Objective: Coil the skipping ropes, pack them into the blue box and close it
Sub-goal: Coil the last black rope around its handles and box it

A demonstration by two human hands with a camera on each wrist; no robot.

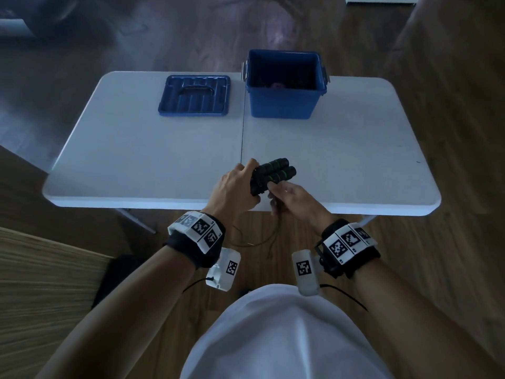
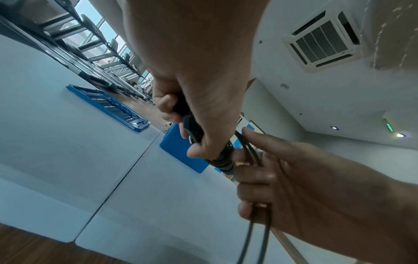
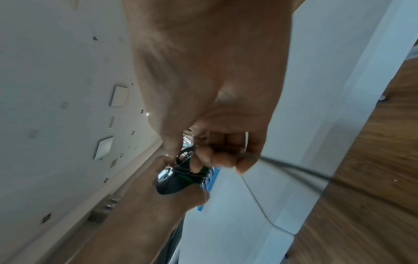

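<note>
Over the table's near edge my left hand (image 1: 237, 181) grips the two black handles with green bands (image 1: 273, 173) of a skipping rope, held side by side. Loops of its dark cord (image 2: 222, 157) wrap around them. My right hand (image 1: 289, 198) pinches the cord (image 3: 294, 167) just beside the handles, and the rest of the cord (image 1: 262, 239) hangs down below the table edge. The blue box (image 1: 284, 86) stands open at the far side, something dark and pinkish at its bottom. Its blue lid (image 1: 194, 95) lies flat to the left of the box.
The white folding table (image 1: 136, 149) has a seam down its middle. Wood floor surrounds it. A light wooden surface (image 1: 41, 283) sits at my lower left.
</note>
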